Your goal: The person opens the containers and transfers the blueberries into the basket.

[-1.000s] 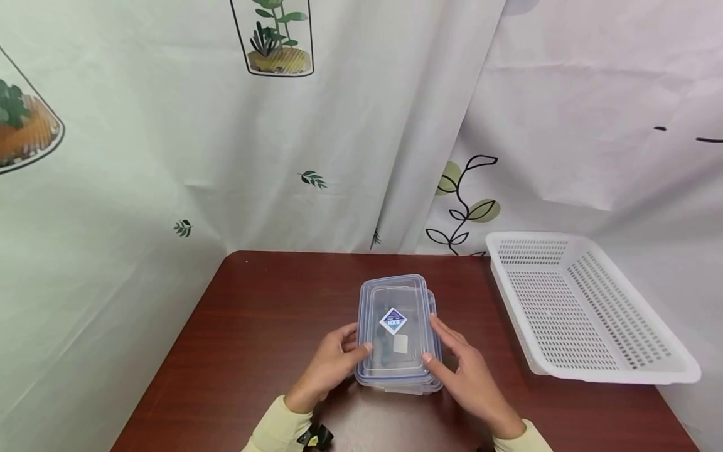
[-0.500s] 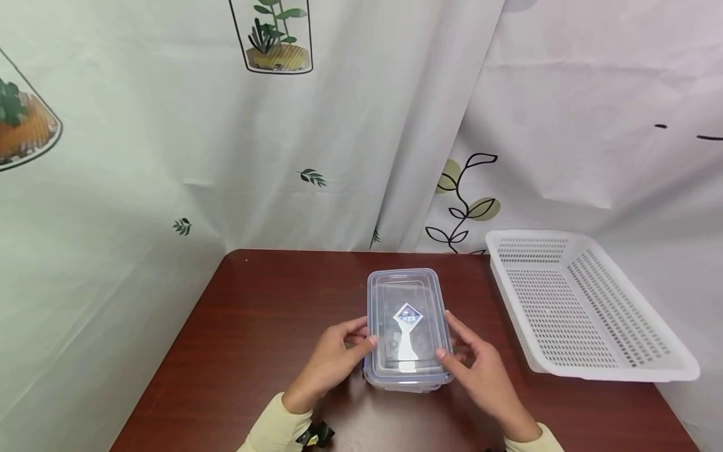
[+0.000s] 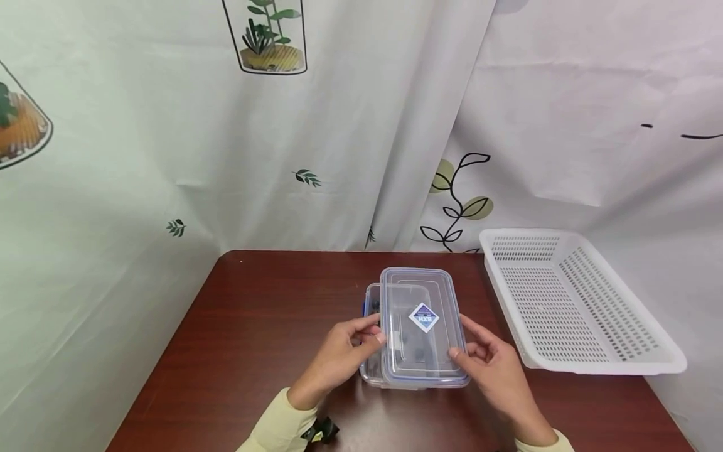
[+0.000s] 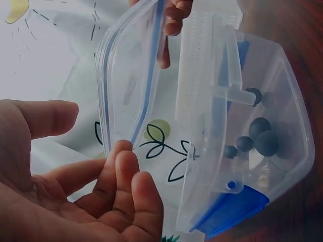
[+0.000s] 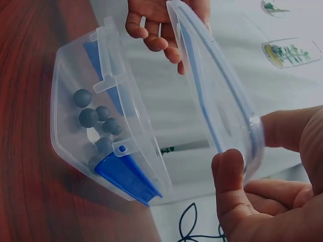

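Observation:
A clear lid (image 3: 418, 361) with a blue seal and a diamond label hovers over a clear plastic food container (image 3: 371, 369), shifted right of it. My right hand (image 3: 499, 373) pinches the lid's right edge between thumb and fingers. At the lid's left edge is my left hand (image 3: 341, 355); its thumb (image 4: 58, 117) stands apart from the lid in the left wrist view, while its loosely bent fingertips overlap the near corner. Several dark balls (image 4: 266, 143) of different sizes lie inside the container. A blue side latch (image 4: 232, 212) hangs from its rim.
A white perforated basket (image 3: 587, 366) stands at the right on the dark red-brown table (image 3: 271, 326). Behind the table hangs a pale printed curtain (image 3: 339, 125). A black device (image 3: 321, 431) shows at my left wrist.
The lid has moved right, uncovering the container's left side. My right hand has gone right with it; the left has followed less, so its thumb is now just at the lid's edge.

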`<control>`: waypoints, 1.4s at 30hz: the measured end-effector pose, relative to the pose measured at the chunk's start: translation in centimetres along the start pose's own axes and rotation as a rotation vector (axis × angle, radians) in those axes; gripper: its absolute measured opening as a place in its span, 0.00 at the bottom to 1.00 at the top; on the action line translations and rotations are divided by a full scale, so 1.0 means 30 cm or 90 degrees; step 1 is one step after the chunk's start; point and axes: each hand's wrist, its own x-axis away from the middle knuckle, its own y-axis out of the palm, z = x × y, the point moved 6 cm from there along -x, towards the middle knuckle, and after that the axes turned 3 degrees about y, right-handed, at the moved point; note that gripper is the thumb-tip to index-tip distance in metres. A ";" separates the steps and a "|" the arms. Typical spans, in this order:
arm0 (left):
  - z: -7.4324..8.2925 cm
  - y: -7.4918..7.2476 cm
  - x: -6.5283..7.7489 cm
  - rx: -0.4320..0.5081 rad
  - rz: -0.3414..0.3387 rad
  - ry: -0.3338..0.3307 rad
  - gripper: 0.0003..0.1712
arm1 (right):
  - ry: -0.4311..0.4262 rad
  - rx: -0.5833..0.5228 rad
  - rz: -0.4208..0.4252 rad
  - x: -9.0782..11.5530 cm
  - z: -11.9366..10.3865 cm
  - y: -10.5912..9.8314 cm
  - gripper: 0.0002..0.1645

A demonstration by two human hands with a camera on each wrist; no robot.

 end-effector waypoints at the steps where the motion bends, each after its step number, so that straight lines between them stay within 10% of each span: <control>1: 0.003 0.003 -0.001 0.009 -0.004 -0.001 0.31 | 0.003 -0.001 0.003 0.003 0.001 -0.003 0.39; 16: 0.040 -0.096 0.060 0.031 0.044 -0.038 0.35 | -0.052 -0.007 -0.076 0.044 -0.090 0.081 0.41; 31: -0.007 -0.414 0.233 -0.065 0.193 -0.131 0.31 | -0.107 0.066 -0.274 0.011 -0.154 0.445 0.46; 42: -0.108 -0.522 0.331 -0.200 0.235 -0.205 0.28 | -0.013 0.003 -0.380 0.021 -0.090 0.678 0.52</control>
